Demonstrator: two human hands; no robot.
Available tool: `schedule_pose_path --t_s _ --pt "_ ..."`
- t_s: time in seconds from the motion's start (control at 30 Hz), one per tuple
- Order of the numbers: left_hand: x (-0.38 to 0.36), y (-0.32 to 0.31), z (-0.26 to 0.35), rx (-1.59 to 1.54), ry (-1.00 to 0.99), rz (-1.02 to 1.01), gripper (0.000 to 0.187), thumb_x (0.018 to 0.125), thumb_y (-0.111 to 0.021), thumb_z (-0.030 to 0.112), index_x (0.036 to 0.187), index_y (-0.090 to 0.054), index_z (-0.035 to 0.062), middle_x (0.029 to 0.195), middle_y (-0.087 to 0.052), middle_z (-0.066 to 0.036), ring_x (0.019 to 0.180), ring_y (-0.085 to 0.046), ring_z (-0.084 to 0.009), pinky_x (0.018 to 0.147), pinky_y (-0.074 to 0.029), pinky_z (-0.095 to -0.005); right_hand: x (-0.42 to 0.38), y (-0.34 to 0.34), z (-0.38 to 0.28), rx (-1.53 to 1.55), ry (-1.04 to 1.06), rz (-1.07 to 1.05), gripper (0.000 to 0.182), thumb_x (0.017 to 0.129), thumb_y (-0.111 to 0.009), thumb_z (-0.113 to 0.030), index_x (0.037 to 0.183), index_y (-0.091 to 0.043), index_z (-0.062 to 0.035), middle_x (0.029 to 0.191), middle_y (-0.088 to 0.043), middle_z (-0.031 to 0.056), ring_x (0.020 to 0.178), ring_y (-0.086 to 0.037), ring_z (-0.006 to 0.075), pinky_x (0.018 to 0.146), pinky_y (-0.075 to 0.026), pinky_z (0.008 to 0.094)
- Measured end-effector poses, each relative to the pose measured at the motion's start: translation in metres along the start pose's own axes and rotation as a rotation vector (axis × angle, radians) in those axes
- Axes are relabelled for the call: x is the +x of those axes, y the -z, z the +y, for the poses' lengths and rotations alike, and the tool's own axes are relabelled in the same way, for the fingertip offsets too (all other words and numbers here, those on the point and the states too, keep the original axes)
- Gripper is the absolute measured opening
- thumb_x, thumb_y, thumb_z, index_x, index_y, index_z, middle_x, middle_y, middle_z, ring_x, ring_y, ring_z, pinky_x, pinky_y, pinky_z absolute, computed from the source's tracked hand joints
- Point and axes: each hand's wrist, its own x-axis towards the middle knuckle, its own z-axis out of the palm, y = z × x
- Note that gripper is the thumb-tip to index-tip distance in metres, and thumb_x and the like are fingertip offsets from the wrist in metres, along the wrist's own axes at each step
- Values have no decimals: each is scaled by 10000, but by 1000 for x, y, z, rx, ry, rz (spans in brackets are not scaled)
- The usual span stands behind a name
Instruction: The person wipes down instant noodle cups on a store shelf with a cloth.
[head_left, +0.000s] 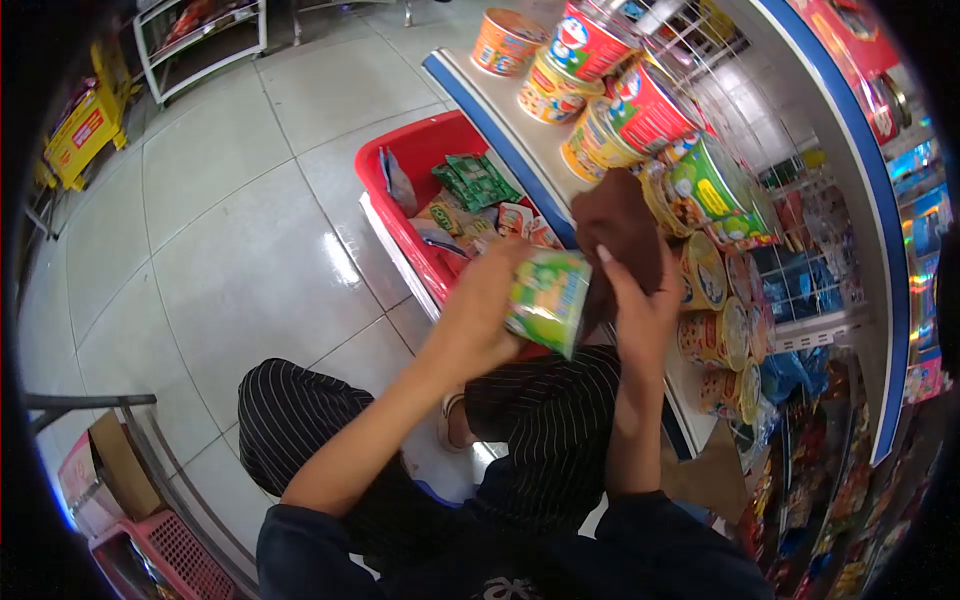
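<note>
My left hand (485,315) is closed on a green snack packet (548,300) in the middle of the view. Just right of it, my right hand (642,300) grips a dark brown cloth (622,225), its thumb lying across the front. The packet partly overlaps the cloth's lower left side. Behind my left hand stands a red basket (372,170) holding green packets (475,180) and other small packs. Printed snack cups (650,105) line the shelf (520,150) beyond the cloth, some stacked on others.
A blue-edged upper shelf (880,200) rises at the right, close to my right arm. Tiled floor (240,220) spreads to the left. A pink crate (180,560) and cardboard box (120,465) stand at lower left, a yellow stand (85,130) at upper left.
</note>
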Motion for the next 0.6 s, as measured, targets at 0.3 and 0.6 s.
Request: schedule_pose_path --t_s 0.3,0.6 --pt "9 14 21 -82 185 -9 676 538 -732 19 1107 -367 16 1131 -475 -173 1070 -487 -347 889 -406 -363 -36 -3 8 -18 251 -105 481 598 -743 -72 1020 -536 26 960 -593 142 886 -576 205 786 -438 312" --pt "18 51 36 -407 295 129 829 465 -798 96 1183 -395 -5 1112 -498 -107 1025 -496 -187 890 -395 -331 -27 3 8 232 -34 -10 496 631 -702 -18 1081 -504 46 1036 -574 95 949 -537 156 859 -403 297"
